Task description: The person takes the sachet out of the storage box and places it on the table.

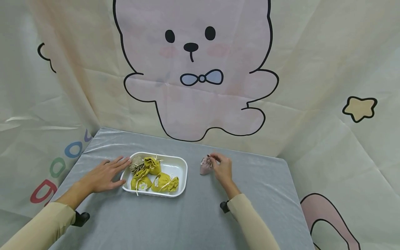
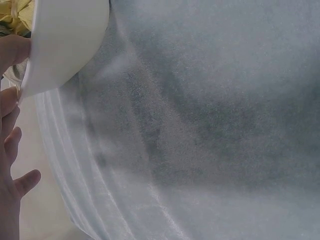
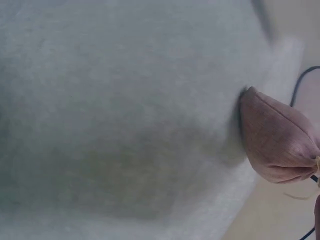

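A white tray (image 1: 179,164) sits on the grey table and holds several yellow drawstring pouches (image 1: 165,182) and a pale beige one (image 1: 136,161). My left hand (image 1: 104,175) lies flat with straight fingers against the tray's left rim (image 2: 60,50). To the right of the tray a small pink pouch (image 1: 205,166) stands on the cloth, and my right hand (image 1: 220,166) pinches its gathered top. The right wrist view shows the pink pouch (image 3: 275,140) resting on the table.
The table is covered with grey velvet cloth (image 1: 175,215). A cartoon bear backdrop (image 1: 193,69) hangs behind and at both sides. The table's right edge runs close to the backdrop.
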Tool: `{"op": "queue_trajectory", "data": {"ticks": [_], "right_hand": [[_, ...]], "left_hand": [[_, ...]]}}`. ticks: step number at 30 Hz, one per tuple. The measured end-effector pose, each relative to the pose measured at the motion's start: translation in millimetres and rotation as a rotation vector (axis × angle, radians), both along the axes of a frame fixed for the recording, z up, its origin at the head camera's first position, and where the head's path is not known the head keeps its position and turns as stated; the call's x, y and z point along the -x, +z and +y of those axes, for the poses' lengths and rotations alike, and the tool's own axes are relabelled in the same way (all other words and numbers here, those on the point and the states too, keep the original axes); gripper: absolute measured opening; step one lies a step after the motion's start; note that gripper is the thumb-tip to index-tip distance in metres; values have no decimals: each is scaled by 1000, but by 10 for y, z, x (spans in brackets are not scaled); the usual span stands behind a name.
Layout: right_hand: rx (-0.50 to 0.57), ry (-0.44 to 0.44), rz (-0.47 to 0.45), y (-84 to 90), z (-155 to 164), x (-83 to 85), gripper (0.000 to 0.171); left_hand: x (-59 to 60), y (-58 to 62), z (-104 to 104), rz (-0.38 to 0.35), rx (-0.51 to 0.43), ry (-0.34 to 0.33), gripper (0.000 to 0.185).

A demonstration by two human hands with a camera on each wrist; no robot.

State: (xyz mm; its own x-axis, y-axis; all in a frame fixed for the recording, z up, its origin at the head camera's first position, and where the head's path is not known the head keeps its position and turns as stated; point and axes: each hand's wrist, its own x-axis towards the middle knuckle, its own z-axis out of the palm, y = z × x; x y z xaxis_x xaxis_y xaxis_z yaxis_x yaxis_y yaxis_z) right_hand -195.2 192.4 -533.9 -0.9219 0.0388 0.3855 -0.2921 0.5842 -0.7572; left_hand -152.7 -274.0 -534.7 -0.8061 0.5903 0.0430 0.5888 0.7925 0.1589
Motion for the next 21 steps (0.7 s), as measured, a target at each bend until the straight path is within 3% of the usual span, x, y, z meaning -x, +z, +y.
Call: {"op": "queue_trajectory", "data": {"ticks": [7,13,21], "right_hand": [[6,0,-89,-71,12,-17,13],[5,14,-100,-73,26,-25,18],[-71,42,-97,5,-1,-44,29]], "left_hand": [[-10,-10,9,-8,0,9,75],[-10,-36,0,0,-11,7,76],[3,-14,-6,7,-4,12,75]]}}
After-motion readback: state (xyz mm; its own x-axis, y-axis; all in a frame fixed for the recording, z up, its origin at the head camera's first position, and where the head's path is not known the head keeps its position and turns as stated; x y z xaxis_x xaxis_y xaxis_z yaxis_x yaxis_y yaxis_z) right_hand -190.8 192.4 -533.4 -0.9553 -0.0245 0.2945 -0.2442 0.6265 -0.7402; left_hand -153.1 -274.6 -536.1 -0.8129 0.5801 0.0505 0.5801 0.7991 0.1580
